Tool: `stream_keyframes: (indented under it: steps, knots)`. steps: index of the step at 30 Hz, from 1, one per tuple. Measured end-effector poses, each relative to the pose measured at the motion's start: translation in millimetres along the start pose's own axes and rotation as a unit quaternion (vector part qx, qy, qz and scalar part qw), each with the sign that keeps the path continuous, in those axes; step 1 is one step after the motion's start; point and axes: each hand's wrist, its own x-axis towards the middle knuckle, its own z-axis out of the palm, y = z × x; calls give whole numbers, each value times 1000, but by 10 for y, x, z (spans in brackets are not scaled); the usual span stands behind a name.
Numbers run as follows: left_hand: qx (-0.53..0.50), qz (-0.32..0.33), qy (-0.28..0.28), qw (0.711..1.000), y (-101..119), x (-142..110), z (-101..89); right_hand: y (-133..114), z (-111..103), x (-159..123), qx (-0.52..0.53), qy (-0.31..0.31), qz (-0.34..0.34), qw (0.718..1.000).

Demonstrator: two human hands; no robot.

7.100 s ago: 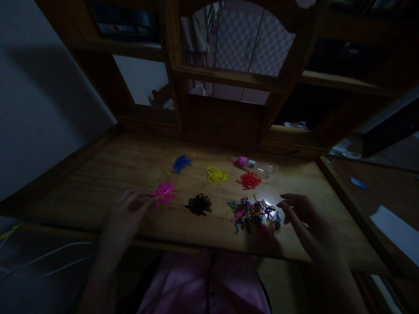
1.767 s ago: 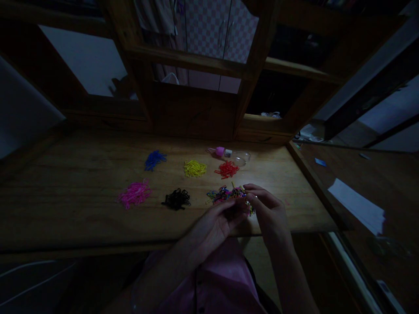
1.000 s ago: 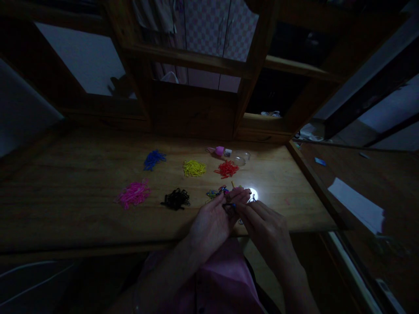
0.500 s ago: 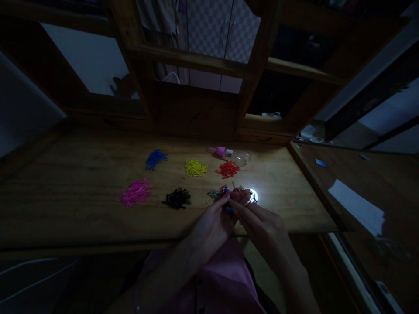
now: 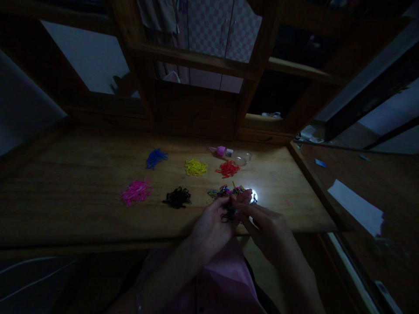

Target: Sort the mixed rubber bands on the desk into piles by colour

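Note:
My left hand is cupped palm up at the table's front edge, with a few small black looped pieces in it. Thumb and fingers of my right hand are pinched together over that palm; what lies between them is too dark to make out. Just beyond both hands is a mixed-colour heap of small pieces, partly covered by my fingers. A black pile of similar looped pieces lies to the left, and a red pile sits behind the heap.
Farther off lie a yellow pile, a blue pile and a pink pile. A clear bottle with a pink cap rests on its side behind the red pile. Wooden shelving closes the back. A bright light shines near my fingers.
My right-hand fingers have shifted slightly over the left palm. Black looped pieces now show in that palm, and more of the mixed heap is visible.

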Motion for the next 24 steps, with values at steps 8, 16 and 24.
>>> stream_keyframes:
  steps: [8, 16, 24]
  knots:
    - [11, 27, -30, 999, 30, -94, 23, 9, -10, 51, -32, -1, -29, 999]
    - [-20, 26, 8, 999, 89, -36, -64, 83, -89, 5, 81, 22, -4, 996]
    - [-35, 54, -34, 997, 207, -299, -137, 130, -154, -98, 142, 97, 55, 983]
